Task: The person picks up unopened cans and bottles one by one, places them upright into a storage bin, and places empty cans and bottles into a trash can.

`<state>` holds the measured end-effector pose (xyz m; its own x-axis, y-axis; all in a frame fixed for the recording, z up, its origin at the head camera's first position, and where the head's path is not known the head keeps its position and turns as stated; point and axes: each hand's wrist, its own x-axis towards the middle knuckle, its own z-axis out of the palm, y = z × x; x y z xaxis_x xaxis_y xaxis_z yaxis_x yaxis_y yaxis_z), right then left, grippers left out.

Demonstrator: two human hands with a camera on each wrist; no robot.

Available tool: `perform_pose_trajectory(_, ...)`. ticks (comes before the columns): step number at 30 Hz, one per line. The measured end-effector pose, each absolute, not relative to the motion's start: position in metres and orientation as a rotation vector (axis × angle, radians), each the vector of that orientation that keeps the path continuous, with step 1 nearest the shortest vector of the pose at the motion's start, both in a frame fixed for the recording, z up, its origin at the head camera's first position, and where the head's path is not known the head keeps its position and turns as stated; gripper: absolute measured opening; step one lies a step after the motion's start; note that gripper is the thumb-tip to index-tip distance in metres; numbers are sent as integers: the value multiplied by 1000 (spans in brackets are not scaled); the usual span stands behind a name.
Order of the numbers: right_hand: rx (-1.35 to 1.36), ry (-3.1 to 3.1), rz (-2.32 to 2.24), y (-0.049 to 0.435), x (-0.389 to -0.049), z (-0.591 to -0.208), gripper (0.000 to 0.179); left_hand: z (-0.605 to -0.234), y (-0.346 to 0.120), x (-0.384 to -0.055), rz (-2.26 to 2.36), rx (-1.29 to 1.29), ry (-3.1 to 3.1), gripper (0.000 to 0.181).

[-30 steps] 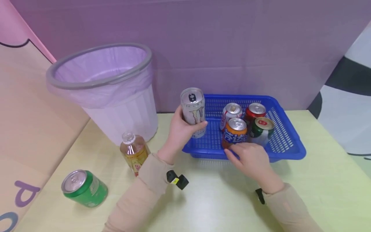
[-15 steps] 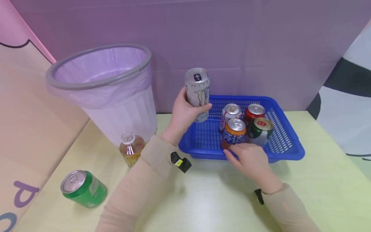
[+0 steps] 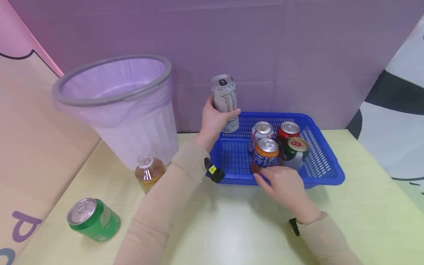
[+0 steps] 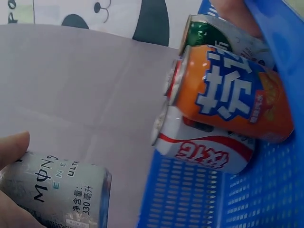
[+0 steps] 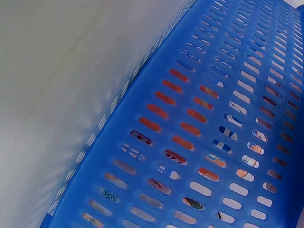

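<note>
basket (image 3: 232, 151): left free, cans (image 3: 266, 156) block right

White can (image 3: 226, 101), blue basket (image 3: 232, 158), orange-blue can (image 3: 265, 156).

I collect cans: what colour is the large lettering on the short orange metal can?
The lettering is white, edged in blue, clearest in the left wrist view.
</note>
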<state>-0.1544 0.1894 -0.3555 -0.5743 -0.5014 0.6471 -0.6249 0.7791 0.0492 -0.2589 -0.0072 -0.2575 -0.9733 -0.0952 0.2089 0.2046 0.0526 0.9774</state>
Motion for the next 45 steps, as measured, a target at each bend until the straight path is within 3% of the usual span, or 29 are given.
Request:
perform_pose_trajectory(5, 835, -2324, 247, 190, -155, -356, 48, -267, 0, -267, -1911, -72, -2214, 71)
perform_pose_trajectory(12, 823, -2317, 245, 191, -156, -357, 56, -272, 6, -279, -1863, -78, -2239, 70)
perform_pose_trajectory(45, 826, -2309, 241, 190, -155, -356, 61, -297, -1, -308, -1946, 14, -2189, 74)
